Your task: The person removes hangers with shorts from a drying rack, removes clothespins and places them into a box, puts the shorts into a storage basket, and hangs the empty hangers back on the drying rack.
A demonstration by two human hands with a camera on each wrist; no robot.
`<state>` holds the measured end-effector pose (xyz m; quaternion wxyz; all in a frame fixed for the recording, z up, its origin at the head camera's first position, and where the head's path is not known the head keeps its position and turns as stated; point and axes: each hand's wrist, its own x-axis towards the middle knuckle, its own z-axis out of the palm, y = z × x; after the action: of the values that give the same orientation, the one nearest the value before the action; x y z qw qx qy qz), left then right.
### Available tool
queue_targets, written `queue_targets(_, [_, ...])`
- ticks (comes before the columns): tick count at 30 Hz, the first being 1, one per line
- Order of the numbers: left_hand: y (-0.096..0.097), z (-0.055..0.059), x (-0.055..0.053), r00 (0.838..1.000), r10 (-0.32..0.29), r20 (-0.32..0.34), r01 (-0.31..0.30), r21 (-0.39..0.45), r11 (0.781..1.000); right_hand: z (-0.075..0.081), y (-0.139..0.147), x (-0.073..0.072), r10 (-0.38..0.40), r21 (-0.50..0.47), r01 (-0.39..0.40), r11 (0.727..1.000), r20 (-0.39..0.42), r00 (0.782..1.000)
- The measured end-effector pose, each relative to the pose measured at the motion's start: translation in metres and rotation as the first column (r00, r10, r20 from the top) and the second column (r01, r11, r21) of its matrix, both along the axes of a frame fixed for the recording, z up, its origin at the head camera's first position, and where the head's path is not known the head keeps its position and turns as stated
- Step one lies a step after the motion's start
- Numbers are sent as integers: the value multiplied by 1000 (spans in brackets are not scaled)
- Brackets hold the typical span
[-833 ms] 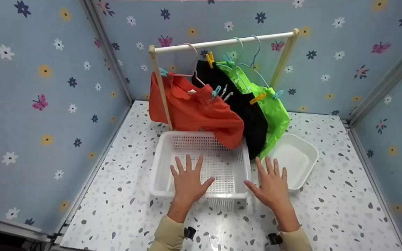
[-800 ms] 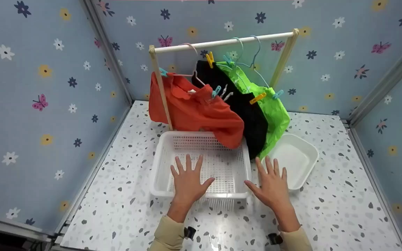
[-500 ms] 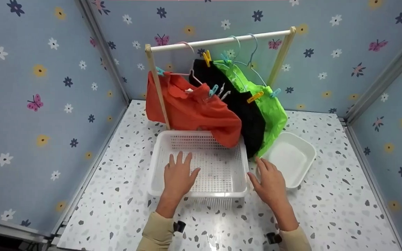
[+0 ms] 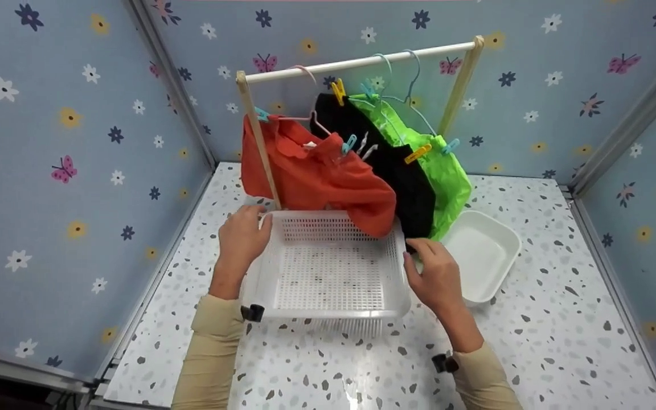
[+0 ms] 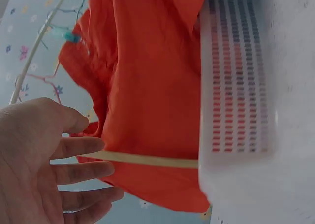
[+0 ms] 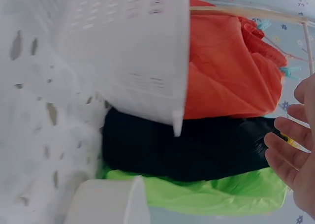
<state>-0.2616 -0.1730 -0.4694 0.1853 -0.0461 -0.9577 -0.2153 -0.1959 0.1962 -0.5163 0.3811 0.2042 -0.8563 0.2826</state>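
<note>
My left hand [image 4: 242, 236] hovers by the back left corner of a white perforated plastic basket [image 4: 333, 314]. In the left wrist view, its fingers are loosely bent and hold nothing, beside orange-red shorts [image 5: 152, 81]. My right hand [image 4: 436, 273] is at the basket's right side, near the lower end of a black garment [image 4: 413, 199]. The right wrist view shows its fingers loosely curled and apart from the cloth. Behind the black garment hangs a bright green one [image 4: 453, 193]. Blue clothespins [image 4: 349, 143] and yellow clothespins [image 4: 418, 154] clip the clothes to hangers.
A white rod [image 4: 351, 64] on wooden posts [image 4: 459, 91] carries the hangers, the pink one [image 4: 314, 77] at the left. The shorts droop over the basket's back rim. Right of it stands a smaller white tub [image 4: 490, 256]. Flower-patterned walls [image 4: 77, 199] enclose the speckled table [image 4: 561, 319].
Both hands start spread over the basket and tub. The left has moved left and forward to the basket's back left corner; the right has moved slightly forward, its fingers now more bent.
</note>
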Motion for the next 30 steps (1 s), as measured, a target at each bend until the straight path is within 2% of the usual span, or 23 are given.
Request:
queue_targets(4, [-9, 8, -27, 1000, 4, -14, -4, 42, 999, 20, -10, -17, 41, 31, -41, 999, 1, 999])
queue_targets(7, [-12, 12, -45, 1000, 3, -3, -2, 110, 994, 33, -16, -29, 66, 35, -66, 997, -5, 998])
queue_targets(10, [-16, 17, -61, 1000, 12, 8, -13, 195, 981, 45, -22, -40, 73, 32, -73, 997, -12, 997])
queue_targets(12, [-17, 19, -73, 1000, 12, 3, -12, 266, 964, 52, -26, -48, 75, 30, -75, 997, -17, 997])
queue_targets(16, [-18, 26, -93, 1000, -14, -14, 18, 398, 917, 66, -36, -64, 73, 27, -73, 997, -10, 997])
queue_targets(20, [-16, 30, -108, 997, -73, 3, 61, 511, 858, 74, -48, -81, 54, 61, -57, 997, 50, 997])
queue_targets(25, [-9, 31, -120, 983, -182, -14, 152, 615, 774, 78, -62, -99, 16, 126, -35, 991, 156, 988])
queue_targets(28, [-5, 29, -126, 976, -217, -27, 183, 647, 740, 78, -67, -108, -14, 151, -19, 988, 219, 976])
queue_targets(30, [-5, 27, -130, 976, -216, -28, 179, 666, 724, 77, -69, -113, -31, 162, -13, 987, 263, 964])
